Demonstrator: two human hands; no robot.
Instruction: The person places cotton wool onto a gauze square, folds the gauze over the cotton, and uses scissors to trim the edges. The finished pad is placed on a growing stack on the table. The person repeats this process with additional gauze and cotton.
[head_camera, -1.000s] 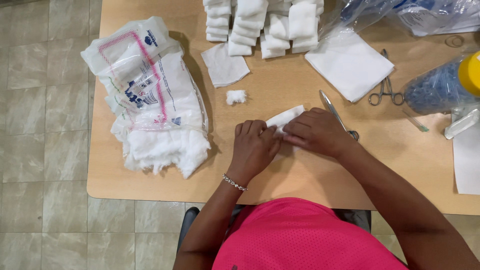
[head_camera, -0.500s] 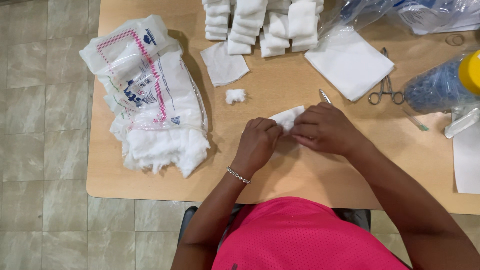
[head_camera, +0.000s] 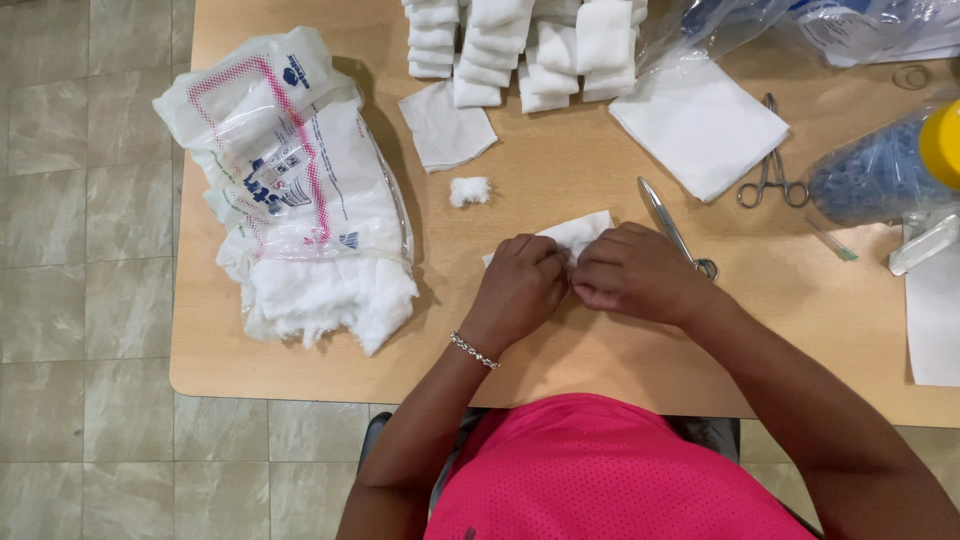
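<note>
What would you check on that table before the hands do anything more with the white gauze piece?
1. Gauze piece held by both hands, left hand and right hand: ok.
2. Gauze resting on the table, not dangling: ok.
3. Scissors lying beside the right hand, not under it: ok.
4. Cotton tuft apart from the hands: ok.
5. Cotton bag fully on the table: not ok, it overhangs the left edge.
6. Fold under the fingers neat: cannot tell.
</note>
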